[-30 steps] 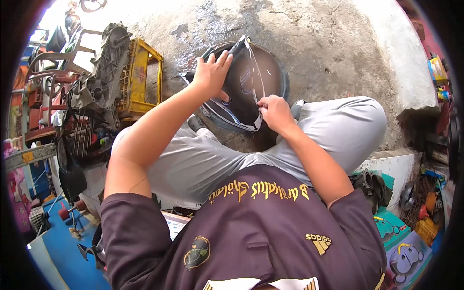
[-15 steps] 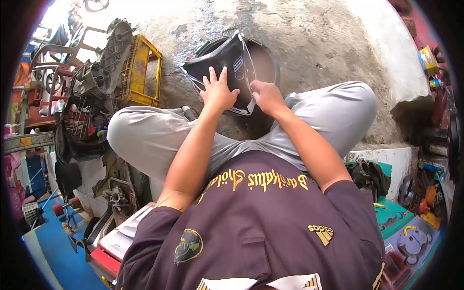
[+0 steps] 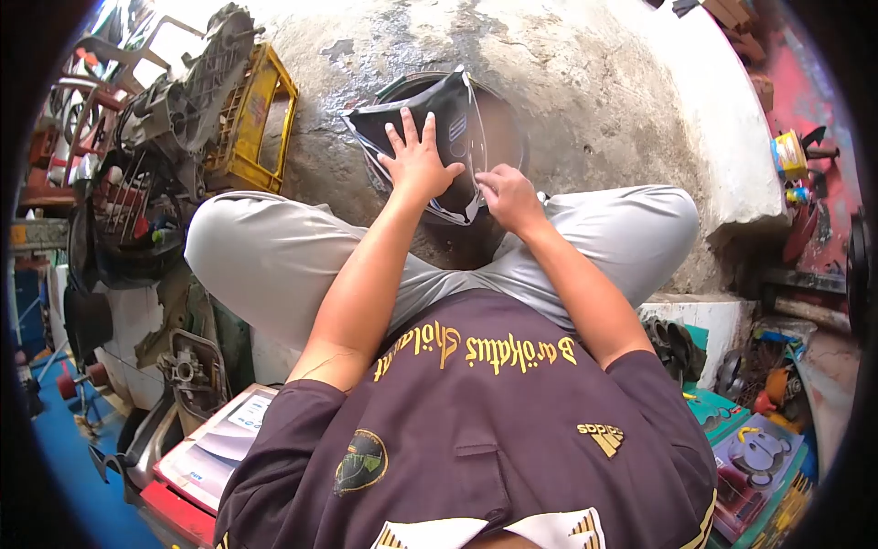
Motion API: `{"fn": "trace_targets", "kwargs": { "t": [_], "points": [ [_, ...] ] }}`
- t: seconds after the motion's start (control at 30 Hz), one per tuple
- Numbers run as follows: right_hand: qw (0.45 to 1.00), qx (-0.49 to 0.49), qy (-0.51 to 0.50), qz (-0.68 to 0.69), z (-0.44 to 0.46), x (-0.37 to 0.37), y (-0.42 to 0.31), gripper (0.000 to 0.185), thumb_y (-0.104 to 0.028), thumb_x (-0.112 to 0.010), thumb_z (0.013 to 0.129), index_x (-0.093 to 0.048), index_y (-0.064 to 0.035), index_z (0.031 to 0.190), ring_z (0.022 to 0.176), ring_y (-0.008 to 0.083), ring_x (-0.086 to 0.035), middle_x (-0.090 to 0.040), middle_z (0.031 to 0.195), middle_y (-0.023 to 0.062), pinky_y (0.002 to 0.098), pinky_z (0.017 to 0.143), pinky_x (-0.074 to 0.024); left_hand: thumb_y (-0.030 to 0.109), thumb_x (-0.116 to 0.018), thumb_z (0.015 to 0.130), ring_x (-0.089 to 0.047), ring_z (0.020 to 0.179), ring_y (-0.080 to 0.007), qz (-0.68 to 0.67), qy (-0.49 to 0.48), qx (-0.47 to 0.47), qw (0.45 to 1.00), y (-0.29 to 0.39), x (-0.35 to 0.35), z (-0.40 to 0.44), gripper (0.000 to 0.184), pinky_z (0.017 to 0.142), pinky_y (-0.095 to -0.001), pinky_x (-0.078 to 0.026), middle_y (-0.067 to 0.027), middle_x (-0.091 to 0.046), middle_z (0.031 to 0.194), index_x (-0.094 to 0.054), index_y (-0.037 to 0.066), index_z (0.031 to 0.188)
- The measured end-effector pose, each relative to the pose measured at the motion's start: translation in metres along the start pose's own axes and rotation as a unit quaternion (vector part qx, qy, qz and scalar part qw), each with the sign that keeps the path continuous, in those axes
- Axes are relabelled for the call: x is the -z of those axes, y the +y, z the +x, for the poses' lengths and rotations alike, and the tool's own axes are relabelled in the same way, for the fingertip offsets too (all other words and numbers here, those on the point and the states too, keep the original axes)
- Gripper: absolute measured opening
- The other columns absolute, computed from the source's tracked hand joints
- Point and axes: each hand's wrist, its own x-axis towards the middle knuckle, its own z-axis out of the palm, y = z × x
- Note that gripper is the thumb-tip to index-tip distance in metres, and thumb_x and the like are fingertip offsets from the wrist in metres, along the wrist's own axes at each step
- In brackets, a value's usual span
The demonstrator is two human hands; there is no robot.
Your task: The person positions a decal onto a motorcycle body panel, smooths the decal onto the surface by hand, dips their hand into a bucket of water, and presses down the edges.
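Note:
A glossy black panel [image 3: 437,99] with pointed corners and pale edges lies tilted across a round basin [image 3: 522,137] of murky brownish water, on the floor between my bent legs. My left hand [image 3: 421,169] rests flat on the panel's face, fingers spread. At the panel's right edge, my right hand [image 3: 514,199] is closed, thumb and fingers pinched together. A thin, pale, shiny line runs along that edge down to the fingertips. Whether they grip this line, the panel's rim or something small is too fine to see.
To the left stand a yellow crate [image 3: 218,169] and a grey metal engine casing [image 3: 197,101]. A white ledge [image 3: 732,119] borders the wet concrete floor [image 3: 594,91] on the right. Boxes and packaged parts [image 3: 759,448] lie beside me.
My right hand has shifted slightly down and right along the panel's edge. The left hand stays spread on the panel, which sits at almost the same tilt. The head view has turned a little.

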Motion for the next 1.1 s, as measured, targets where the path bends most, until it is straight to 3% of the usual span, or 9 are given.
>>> {"fn": "trace_targets", "kwargs": {
  "t": [0.13, 0.2, 0.23, 0.37, 0.47, 0.53, 0.6, 0.73, 1.1],
  "points": [
    [0.999, 0.027, -0.046, 0.0, -0.005, 0.004, 0.001, 0.027, -0.017, -0.072, 0.093, -0.08, -0.0095, 0.118, 0.105, 0.0356, -0.068, -0.07, 0.107, 0.0162, 0.0443, 0.094, -0.0562, 0.059, -0.085, 0.08, -0.007, 0.163, -0.0498, -0.005, -0.009, 0.004, 1.0, -0.001, 0.004, -0.002, 0.12, 0.117, -0.0759, -0.03, -0.0157, 0.003, 0.181, -0.017, 0.025, 0.173],
    [1.0, 0.004, 0.015, -0.028, 0.002, 0.006, 0.003, 0.031, -0.018, -0.074, 0.092, -0.079, -0.0102, 0.122, 0.109, 0.0364, -0.066, -0.069, 0.115, 0.0174, 0.044, 0.098, -0.0548, 0.058, -0.086, 0.08, -0.007, 0.163, -0.0498, -0.02, -0.002, 0.003, 1.0, -0.002, 0.002, -0.003, 0.12, 0.117, -0.0767, -0.029, -0.0158, 0.003, 0.181, -0.018, 0.024, 0.173],
    [1.0, 0.006, 0.007, -0.027, 0.005, 0.006, 0.003, 0.032, -0.018, -0.075, 0.091, -0.078, -0.0089, 0.122, 0.116, 0.0374, -0.063, -0.066, 0.127, 0.0181, 0.0447, 0.102, -0.0537, 0.058, -0.085, 0.08, -0.006, 0.163, -0.0499, -0.023, -0.002, 0.003, 1.0, -0.002, 0.002, -0.002, 0.12, 0.117, -0.077, -0.029, -0.0161, 0.003, 0.181, -0.018, 0.024, 0.173],
    [0.996, 0.066, -0.026, -0.061, -0.002, 0.005, -0.006, 0.035, -0.018, -0.078, 0.088, -0.077, -0.0052, 0.12, 0.126, 0.0362, -0.059, -0.061, 0.139, 0.0161, 0.0445, 0.108, -0.0515, 0.057, -0.085, 0.081, -0.001, 0.164, -0.0502, -0.032, 0.001, 0.002, 0.999, -0.001, -0.004, 0.0, 0.117, 0.117, -0.0776, -0.027, -0.0168, 0.005, 0.18, -0.018, 0.024, 0.172],
    [0.994, 0.061, 0.043, -0.077, 0.008, 0.005, -0.004, 0.037, -0.019, -0.079, 0.087, -0.076, -0.0027, 0.121, 0.128, 0.036, -0.059, -0.062, 0.14, 0.016, 0.0441, 0.11, -0.0495, 0.056, -0.084, 0.081, -0.001, 0.163, -0.051, -0.033, -0.001, 0.006, 0.999, 0.001, -0.001, -0.001, 0.117, 0.117, -0.0776, -0.027, -0.0173, 0.005, 0.18, -0.019, 0.023, 0.172],
    [0.994, 0.081, 0.034, -0.071, 0.009, 0.007, -0.001, 0.036, -0.016, -0.075, 0.089, -0.075, 0.0008, 0.121, 0.129, 0.0347, -0.058, -0.064, 0.139, 0.0149, 0.0441, 0.112, -0.0481, 0.056, -0.084, 0.081, -0.001, 0.163, -0.0513, -0.037, 0.002, 0.002, 0.999, 0.001, -0.003, 0.0, 0.116, 0.117, -0.0777, -0.027, -0.0176, 0.004, 0.18, -0.019, 0.023, 0.172],
    [0.988, 0.131, -0.051, -0.068, 0.004, 0.004, -0.004, 0.034, -0.011, -0.07, 0.09, -0.074, 0.0031, 0.121, 0.129, 0.0335, -0.058, -0.067, 0.135, 0.0137, 0.0446, 0.111, -0.0484, 0.056, -0.084, 0.081, -0.001, 0.163, -0.0515, -0.036, 0.003, -0.002, 0.999, -0.002, -0.002, -0.002, 0.116, 0.117, -0.0778, -0.027, -0.0178, 0.003, 0.18, -0.02, 0.022, 0.172],
    [0.991, 0.109, 0.011, -0.076, 0.007, 0.006, -0.007, 0.037, 0.0, -0.066, 0.086, -0.072, 0.0066, 0.122, 0.127, 0.0357, -0.059, -0.068, 0.132, 0.0164, 0.0441, 0.111, -0.0493, 0.056, -0.084, 0.081, -0.003, 0.163, -0.0521, -0.034, 0.008, -0.006, 0.999, -0.001, -0.001, -0.003, 0.115, 0.117, -0.0774, -0.028, -0.0183, 0.001, 0.18, -0.021, 0.022, 0.172],
    [0.988, 0.136, -0.001, -0.068, 0.004, 0.002, 0.002, 0.033, -0.005, -0.069, 0.089, -0.074, 0.0031, 0.12, 0.117, 0.0347, -0.061, -0.067, 0.122, 0.0147, 0.0431, 0.103, -0.0525, 0.053, -0.086, 0.083, -0.005, 0.163, -0.0527, -0.016, -0.023, 0.027, 0.999, 0.014, 0.01, 0.002, 0.119, 0.116, -0.0769, -0.032, -0.0191, 0.003, 0.18, -0.015, 0.022, 0.173]
  ]
}}
